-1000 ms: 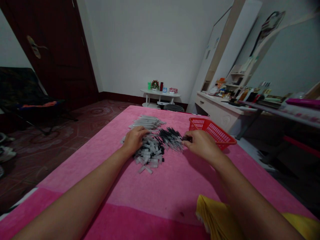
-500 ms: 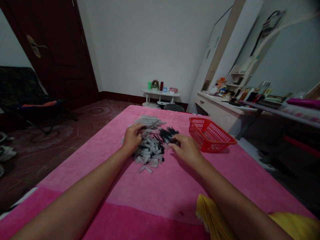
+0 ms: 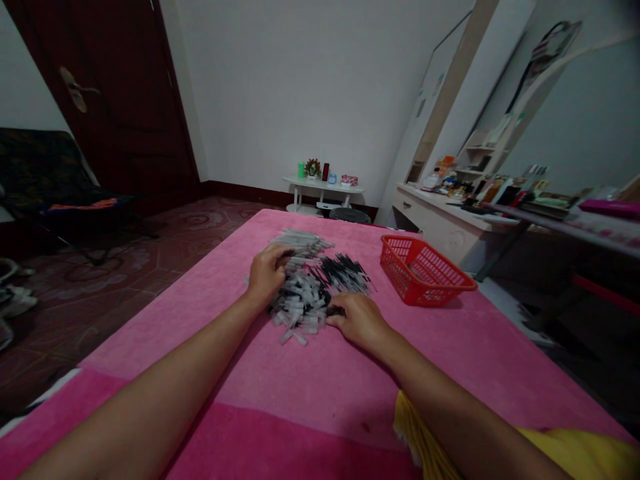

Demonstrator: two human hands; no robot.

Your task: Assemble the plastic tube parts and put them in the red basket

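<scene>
On the pink cloth [image 3: 280, 380] lie several small parts in heaps. Short translucent, cap-like pieces [image 3: 300, 303] form the nearest heap, with black bits at its right side. Behind it are long clear tubes [image 3: 305, 240]. To the right rest thin dark sticks with pale ends, like pen refills [image 3: 345, 272]. My left hand [image 3: 267, 273] is closed at the left edge of the heaps, a small dark thing near its fingertips that I cannot make out. My right hand [image 3: 361, 320] pinches at the right edge of the cap-like pieces; its fingertips are partly hidden.
A red plastic basket [image 3: 425, 272] stands on the cloth to the right. Yellow fabric [image 3: 430, 440] lies under my right forearm. Beyond the table are a small white stand [image 3: 325, 183], a cluttered dresser [image 3: 445, 213] at right and a folding chair [image 3: 65, 187] at left.
My right hand has moved nearer and slightly left, from the thin dark sticks to the edge of the cap-like pieces. More of the sticks now shows. My left hand has hardly moved.
</scene>
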